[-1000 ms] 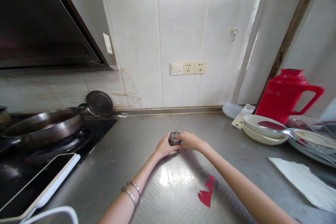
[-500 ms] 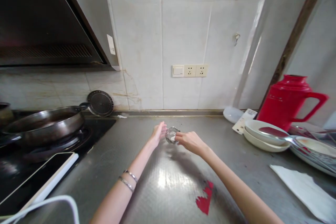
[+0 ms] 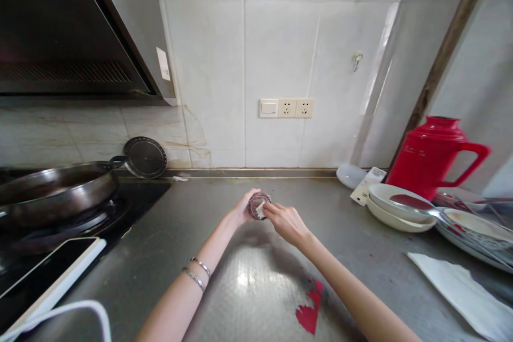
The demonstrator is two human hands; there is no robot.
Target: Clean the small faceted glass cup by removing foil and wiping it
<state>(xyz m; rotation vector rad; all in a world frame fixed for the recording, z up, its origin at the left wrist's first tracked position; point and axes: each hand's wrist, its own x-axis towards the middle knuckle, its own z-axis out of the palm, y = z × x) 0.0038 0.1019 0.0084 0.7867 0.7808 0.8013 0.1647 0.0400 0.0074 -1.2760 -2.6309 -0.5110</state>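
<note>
A small clear glass [image 3: 253,205] faces me with its round mouth, above the middle of the steel counter. My left hand [image 3: 241,210] is closed around its left side, with two silver bracelets on that wrist. From the right, my right hand [image 3: 286,222] reaches to the glass mouth, its fingers pinched on a small white piece of tissue [image 3: 260,209]. The tissue lies at or just inside the opening; its depth I cannot tell. My right fingertips are partly hidden at the rim.
Left: a metal pan [image 3: 60,187] on the stove, a round perforated metal disc [image 3: 145,157] against the wall, a phone-like device [image 3: 52,283] with a white cable. Right: a red thermos jug [image 3: 428,157], stacked bowls [image 3: 401,214], a white paper sheet [image 3: 452,288]. A torn red scrap [image 3: 309,310] lies in front.
My left hand, earlier stretched open beside the glass, has closed around it. The white tissue at the glass mouth shows more clearly. The camera view has shifted slightly.
</note>
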